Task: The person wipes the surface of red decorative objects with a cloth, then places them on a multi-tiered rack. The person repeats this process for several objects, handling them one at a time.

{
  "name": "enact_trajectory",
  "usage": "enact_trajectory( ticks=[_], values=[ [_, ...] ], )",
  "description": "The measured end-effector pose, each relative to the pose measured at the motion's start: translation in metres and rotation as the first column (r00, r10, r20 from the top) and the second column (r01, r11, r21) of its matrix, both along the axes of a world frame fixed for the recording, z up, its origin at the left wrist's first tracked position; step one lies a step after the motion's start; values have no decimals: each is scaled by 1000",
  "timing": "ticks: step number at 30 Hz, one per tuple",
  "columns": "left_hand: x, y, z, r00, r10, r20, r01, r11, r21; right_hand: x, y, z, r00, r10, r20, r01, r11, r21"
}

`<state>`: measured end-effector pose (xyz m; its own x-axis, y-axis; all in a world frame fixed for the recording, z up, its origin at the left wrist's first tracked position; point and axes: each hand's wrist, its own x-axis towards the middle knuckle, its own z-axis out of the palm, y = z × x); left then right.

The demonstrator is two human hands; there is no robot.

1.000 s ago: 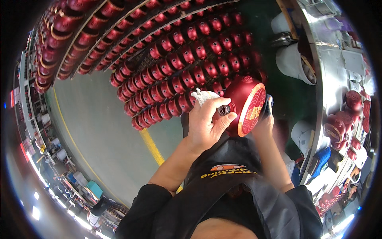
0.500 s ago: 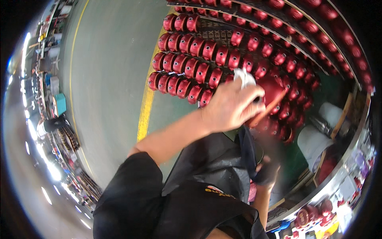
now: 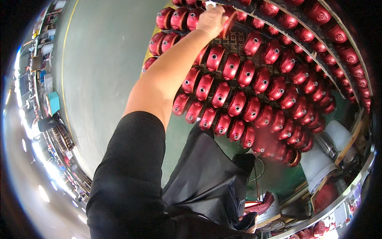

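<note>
My left hand (image 3: 211,22) reaches far forward over the rows, its fingers closed on a glossy red rounded shell (image 3: 229,20) whose brownish rim faces right. A bit of white cloth (image 3: 211,4) shows at the fingers of that hand. Below and beside it stand rows of similar red shells (image 3: 215,57), most with a small round hole facing me. Low in the picture, beside the black apron (image 3: 207,167), only a little of my right hand (image 3: 241,218) shows next to a dark red, rough curved piece (image 3: 262,205). Its grip is hidden.
The shells stand on a dark printed board (image 3: 234,38), with more on curved-looking shelf tiers (image 3: 294,34) behind. White buckets (image 3: 316,167) and a wooden bar (image 3: 344,147) are at the right. A yellow line (image 3: 153,44) marks the green floor (image 3: 107,71) at left.
My left hand has moved forward and away with the red shell, from above the near rows to the far ones. My right hand has dropped lower, mostly out of sight. The view has shifted.
</note>
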<state>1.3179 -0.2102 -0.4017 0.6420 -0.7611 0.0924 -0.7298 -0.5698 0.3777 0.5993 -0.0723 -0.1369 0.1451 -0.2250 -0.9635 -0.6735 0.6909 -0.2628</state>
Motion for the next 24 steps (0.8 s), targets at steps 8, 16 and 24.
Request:
enact_trajectory(
  ticks=[8,16,24],
  values=[
    [52,14,-139,998,9,66,-7,1000,-24,24,13,-32,974,-181,-136,195,976,93],
    [61,16,-177,996,73,51,-79,990,118,29,16,-52,922,-338,-189,366,920,140],
    [57,5,-154,990,138,35,-142,975,172,16,21,-58,830,-525,-185,552,821,145]
  ],
)
